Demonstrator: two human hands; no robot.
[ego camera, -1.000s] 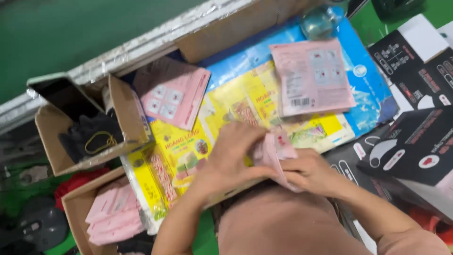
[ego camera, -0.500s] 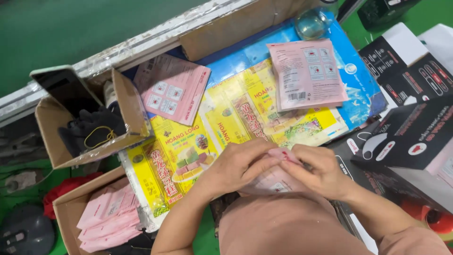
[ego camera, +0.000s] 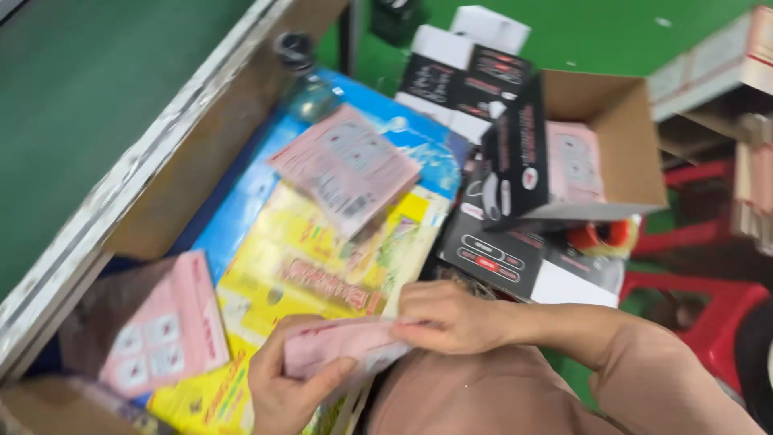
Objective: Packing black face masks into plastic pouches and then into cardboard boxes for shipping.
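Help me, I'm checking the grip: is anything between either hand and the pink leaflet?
Nothing visible. The left hand grips the pink leaflet from below, and the right hand presses directly on its right end.

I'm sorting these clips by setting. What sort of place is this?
Probably a packing station in a small factory or workshop. Both hands, left hand and right hand, hold a pink leaflet; more stacks of pink leaflets lie around, beside an open cardboard carton and black printed boxes.
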